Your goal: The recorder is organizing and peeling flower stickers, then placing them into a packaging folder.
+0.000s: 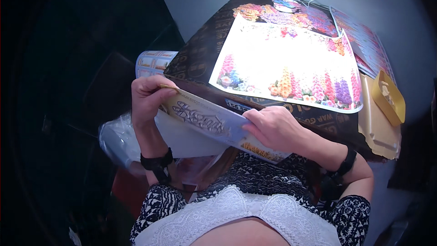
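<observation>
Close in front of me, at the near edge of the dark table, I hold a long printed paper sheet with ornate grey lettering and orange flowers. My left hand pinches its far left corner between thumb and fingers. Farther right, my right hand grips the upper edge, thumb on the printed face and the other fingers partly hidden. The sheet slants down toward the right and its lower right end reaches my lap. Beneath it spreads a plain white surface; I cannot tell whether it belongs to the same sheet.
A large flower-bordered sheet, washed out by bright light, lies on the printed dark table. Behind it are flower cut-outs and a white corded device. A yellow tray rests on brown cardboard at right. Clear plastic lies at left.
</observation>
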Tool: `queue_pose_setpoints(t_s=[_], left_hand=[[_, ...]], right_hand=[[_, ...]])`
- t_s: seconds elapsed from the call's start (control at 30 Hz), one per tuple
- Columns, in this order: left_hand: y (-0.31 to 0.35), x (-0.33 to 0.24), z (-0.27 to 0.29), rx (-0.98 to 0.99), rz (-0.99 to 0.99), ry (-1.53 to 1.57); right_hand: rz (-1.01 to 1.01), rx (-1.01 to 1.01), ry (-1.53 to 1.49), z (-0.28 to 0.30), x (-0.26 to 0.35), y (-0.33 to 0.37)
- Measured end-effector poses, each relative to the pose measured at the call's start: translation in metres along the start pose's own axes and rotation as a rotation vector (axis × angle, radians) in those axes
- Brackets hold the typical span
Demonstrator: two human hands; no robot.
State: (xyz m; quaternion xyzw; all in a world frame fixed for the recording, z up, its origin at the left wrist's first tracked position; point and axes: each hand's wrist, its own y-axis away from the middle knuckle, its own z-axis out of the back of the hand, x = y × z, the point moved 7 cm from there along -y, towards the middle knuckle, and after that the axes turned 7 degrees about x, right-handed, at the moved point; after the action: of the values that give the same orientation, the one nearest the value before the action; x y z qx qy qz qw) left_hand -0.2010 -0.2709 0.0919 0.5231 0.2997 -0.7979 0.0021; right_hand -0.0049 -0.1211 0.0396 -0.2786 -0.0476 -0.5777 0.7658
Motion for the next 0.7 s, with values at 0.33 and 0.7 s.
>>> queue_pose_setpoints(t_s=[0.33, 0.7], left_hand=[[-0.039, -0.060, -0.049, -0.109, -0.202, -1.112], [-0.058, -0.033, -0.095, 0.241, -0.213, -1.122]], right_hand=[[-0.054, -0.105, -0.087, 0.004, -0.033, -0.024], [-0.179, 0.083, -0.045, 0.006, -0.045, -0.016]])
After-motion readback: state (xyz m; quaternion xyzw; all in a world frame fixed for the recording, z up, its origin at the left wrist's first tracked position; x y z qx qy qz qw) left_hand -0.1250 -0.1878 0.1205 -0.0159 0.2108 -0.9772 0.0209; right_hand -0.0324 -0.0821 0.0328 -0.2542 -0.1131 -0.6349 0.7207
